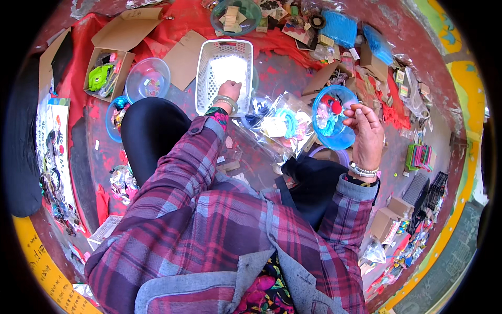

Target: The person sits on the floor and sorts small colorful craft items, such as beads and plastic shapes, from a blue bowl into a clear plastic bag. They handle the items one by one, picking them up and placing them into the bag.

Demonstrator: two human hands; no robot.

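Note:
My left hand (pixel 229 91) is over the near part of a white plastic basket (pixel 201 68) with perforated sides. Its fingers are curled closed, and anything in them is too small to make out. White sheets (pixel 230 68) lie in the basket. On the right, my right hand (pixel 367 133) is raised beside a blue plastic bowl (pixel 339 140), thumb and fingertips pinched together; I cannot see what is between them. The bowl holds a red pompom (pixel 336 107) and small pink and blue items. Between my hands lie clear plastic bags (pixel 300 138), with a light blue ring-shaped item (pixel 289 123) among them.
An open cardboard box (pixel 89 73) with a bright green item (pixel 99 77) stands at the far left, beside a clear plastic bowl (pixel 163 78). Another bowl (pixel 251 26) sits beyond the basket. Boxes and blue packs (pixel 339 29) crowd the far right. My knees flank the bags.

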